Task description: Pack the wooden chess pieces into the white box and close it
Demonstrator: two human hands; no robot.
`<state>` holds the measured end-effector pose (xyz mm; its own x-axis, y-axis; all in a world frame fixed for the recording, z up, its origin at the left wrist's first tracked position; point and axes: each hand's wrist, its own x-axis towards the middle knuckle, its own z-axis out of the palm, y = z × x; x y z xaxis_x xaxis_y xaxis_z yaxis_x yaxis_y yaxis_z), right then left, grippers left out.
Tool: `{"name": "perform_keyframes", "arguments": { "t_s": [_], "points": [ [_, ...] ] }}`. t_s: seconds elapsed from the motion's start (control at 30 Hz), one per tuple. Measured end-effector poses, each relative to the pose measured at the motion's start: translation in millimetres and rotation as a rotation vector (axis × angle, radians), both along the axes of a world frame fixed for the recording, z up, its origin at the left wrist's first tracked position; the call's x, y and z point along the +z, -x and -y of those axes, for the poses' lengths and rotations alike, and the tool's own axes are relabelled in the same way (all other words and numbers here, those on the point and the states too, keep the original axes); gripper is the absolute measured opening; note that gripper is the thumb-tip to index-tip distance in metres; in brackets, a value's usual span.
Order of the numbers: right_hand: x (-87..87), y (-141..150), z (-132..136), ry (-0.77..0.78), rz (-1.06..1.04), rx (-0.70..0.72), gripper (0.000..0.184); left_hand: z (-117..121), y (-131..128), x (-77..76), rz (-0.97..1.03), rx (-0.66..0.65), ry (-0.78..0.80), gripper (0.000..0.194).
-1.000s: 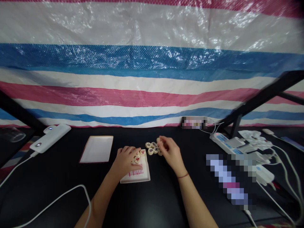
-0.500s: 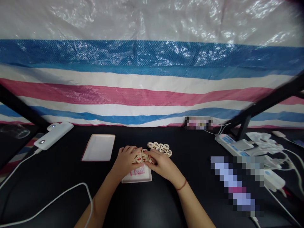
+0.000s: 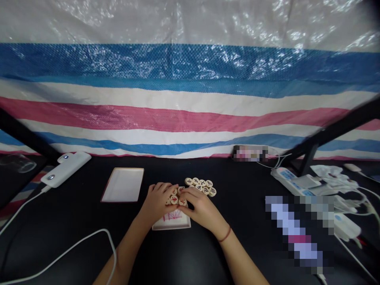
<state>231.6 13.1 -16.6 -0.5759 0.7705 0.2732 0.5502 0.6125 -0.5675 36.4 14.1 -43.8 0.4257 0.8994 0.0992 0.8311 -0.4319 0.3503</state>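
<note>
Round cream Chinese chess pieces with red characters [image 3: 173,199] lie gathered between my two hands at the far part of a shallow white box [image 3: 171,227]. My left hand [image 3: 158,201] is curled round them from the left. From the right, my right hand [image 3: 202,208] closes on the same pieces, its thumb near the box's right side. Some pieces are hidden under my fingers. The near part of the box shows pink line markings. Just beyond my right hand, a group of Chinese chess pieces with black characters [image 3: 202,183] sits on the black table [image 3: 178,257].
A shallow white lid [image 3: 123,185] lies to the left. Farther left are a white device [image 3: 65,170] with a cable [image 3: 74,247] and a clear cup [image 3: 20,163]. At right stand a power strip [image 3: 289,182] with plugs and a blurred-out item [image 3: 297,233]. Striped sheeting [image 3: 178,118] hangs behind.
My right hand has come from the black-lettered pieces to the box, bringing red-lettered pieces against those under my left hand. More black-lettered pieces now show. The view has shifted slightly.
</note>
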Motion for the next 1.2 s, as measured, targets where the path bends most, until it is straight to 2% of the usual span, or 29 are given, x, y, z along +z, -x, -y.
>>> {"name": "perform_keyframes", "arguments": {
  "t_s": [0.23,0.43,0.83,0.93,1.03,1.2],
  "points": [
    [-1.3,-1.2,0.6,0.018,0.056,-0.043,0.016,2.2,7.9,0.6,0.044,-0.005,0.017,0.061],
    [-3.6,0.1,1.2,0.01,0.072,-0.061,0.013,0.4,16.6,-3.6,0.086,-0.01,0.047,0.068],
    [-6.8,2.8,-0.1,0.02,0.124,-0.146,0.013,-5.2,13.2,-16.7,0.232,0.017,0.039,0.057],
    [-5.3,-1.1,-1.6,-0.007,0.065,-0.144,0.01,-5.6,13.2,-15.6,0.259,0.021,0.04,0.058],
    [-1.5,-8.4,-8.4,-0.076,0.005,-0.225,0.009,-5.7,13.8,-12.7,0.278,0.021,0.045,0.061],
    [1.2,-13.3,-24.4,-0.09,0.105,-0.337,0.025,-4.0,20.2,-3.9,0.342,0.01,0.105,0.065]
  ]
}}
